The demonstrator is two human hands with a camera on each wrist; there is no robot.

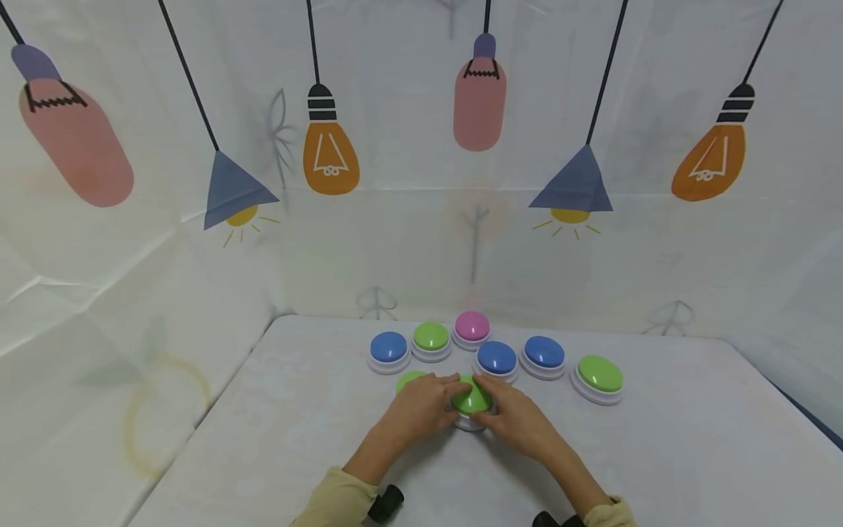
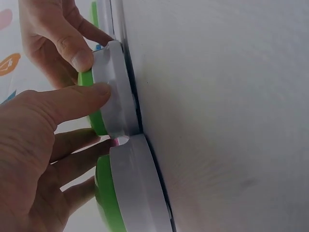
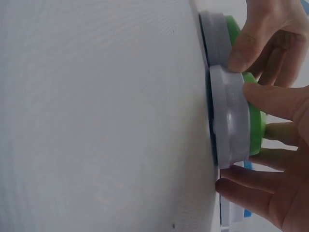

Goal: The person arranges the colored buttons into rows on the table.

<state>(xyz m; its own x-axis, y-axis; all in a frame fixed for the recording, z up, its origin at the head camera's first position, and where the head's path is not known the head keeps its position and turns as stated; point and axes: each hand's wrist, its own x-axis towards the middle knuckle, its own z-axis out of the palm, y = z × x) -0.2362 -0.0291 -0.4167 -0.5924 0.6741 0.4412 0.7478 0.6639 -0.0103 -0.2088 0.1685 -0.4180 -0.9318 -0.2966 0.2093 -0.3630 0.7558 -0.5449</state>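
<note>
A green push button [image 1: 471,400] with a white round base sits on the white table [image 1: 296,439], between both hands. My left hand [image 1: 419,408] holds its left side, the thumb pressed to the white base [image 2: 118,101] in the left wrist view. From the other side my right hand [image 1: 520,423] grips it, thumb near the green dome [image 3: 257,130] and fingers around the far side. Another green button [image 1: 410,378] is partly hidden behind the left hand; in the left wrist view this green-domed button [image 2: 137,188] stands right beside the held one.
Behind the hands stand more buttons: a blue one [image 1: 388,347], a green one [image 1: 431,336], a pink one [image 1: 471,326] and two further blue ones [image 1: 497,357] [image 1: 544,352]. Another green button [image 1: 600,374] is at the right. A printed cloth [image 1: 408,249] hangs at the back.
</note>
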